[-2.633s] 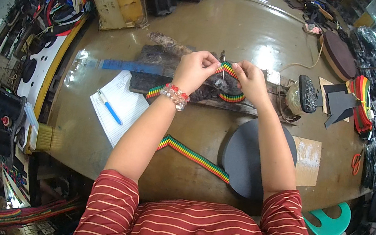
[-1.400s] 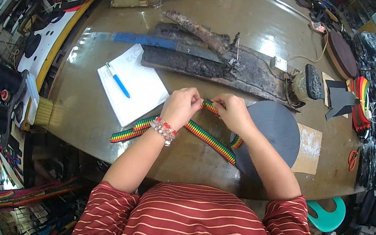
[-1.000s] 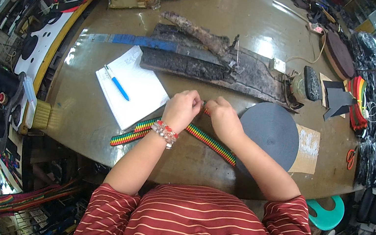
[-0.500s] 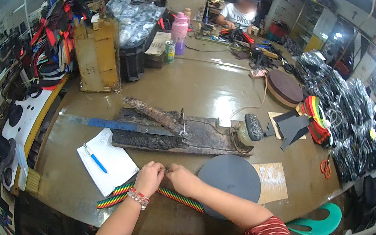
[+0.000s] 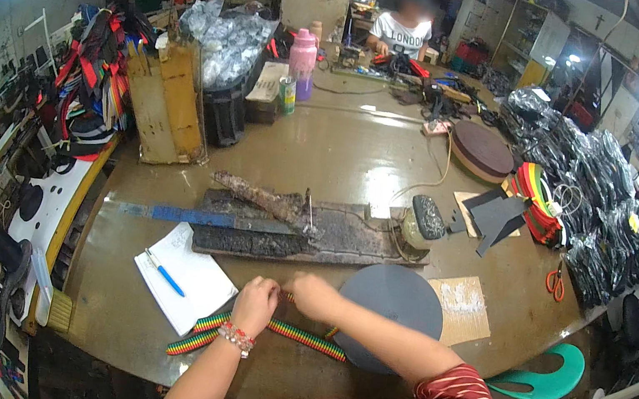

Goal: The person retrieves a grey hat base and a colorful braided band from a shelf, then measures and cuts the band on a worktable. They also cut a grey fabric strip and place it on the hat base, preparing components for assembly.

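A striped webbing strap (image 5: 305,338) in red, yellow, green and black lies along the near side of the table, passing under my left wrist. My left hand (image 5: 256,307) is closed with its fingertips pinched on part of this strap. Beside it on the right, my right hand (image 5: 313,297) is closed too, its fingers bent round the strap. A short bit of strap shows between the two hands, and another bit shows below the right wrist. The fingertips are largely hidden, so the exact grip is hard to see.
A white notepad (image 5: 184,278) with a blue pen (image 5: 170,276) lies to the left. Beyond my hands is a dark worn board (image 5: 349,226); to the right are a grey disc (image 5: 390,309), cardboard (image 5: 460,308) and orange-handled scissors (image 5: 555,284). A person (image 5: 402,32) sits across the table.
My right hand has moved slightly up and away from the left hand, and a bit of strap now shows between them. A strap bit has appeared below the right wrist.
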Action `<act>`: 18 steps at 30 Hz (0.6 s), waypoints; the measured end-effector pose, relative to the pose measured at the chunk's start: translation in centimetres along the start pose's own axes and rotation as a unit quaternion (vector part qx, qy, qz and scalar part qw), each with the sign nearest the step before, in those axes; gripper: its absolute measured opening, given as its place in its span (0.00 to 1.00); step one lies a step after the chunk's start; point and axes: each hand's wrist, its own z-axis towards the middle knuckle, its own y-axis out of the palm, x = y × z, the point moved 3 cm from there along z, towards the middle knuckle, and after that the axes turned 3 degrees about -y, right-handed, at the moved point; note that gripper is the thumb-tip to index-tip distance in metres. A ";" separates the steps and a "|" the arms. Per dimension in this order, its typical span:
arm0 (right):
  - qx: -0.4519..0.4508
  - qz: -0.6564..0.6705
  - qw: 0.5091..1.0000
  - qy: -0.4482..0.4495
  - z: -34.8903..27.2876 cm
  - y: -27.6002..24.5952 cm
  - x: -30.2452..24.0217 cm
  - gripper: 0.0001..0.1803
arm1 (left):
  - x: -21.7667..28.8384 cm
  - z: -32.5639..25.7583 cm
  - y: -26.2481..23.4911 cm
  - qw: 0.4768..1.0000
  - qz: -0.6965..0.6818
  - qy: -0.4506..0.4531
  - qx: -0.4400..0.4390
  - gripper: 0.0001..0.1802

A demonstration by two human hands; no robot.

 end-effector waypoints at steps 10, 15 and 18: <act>-0.082 0.304 0.947 0.065 1.5 -2.5 3.3 0.29 | 0.5 1.0 -1.7 0.990 -0.141 -0.023 0.020 0.06; -0.110 0.537 0.835 0.046 -1.1 -6.0 -0.1 0.28 | 1.5 1.7 -6.2 0.969 -0.243 -0.018 0.038 0.11; -0.071 0.405 0.909 0.065 -5.0 -10.0 -1.9 0.27 | 0.6 0.7 -9.0 0.960 -0.271 -0.043 0.061 0.11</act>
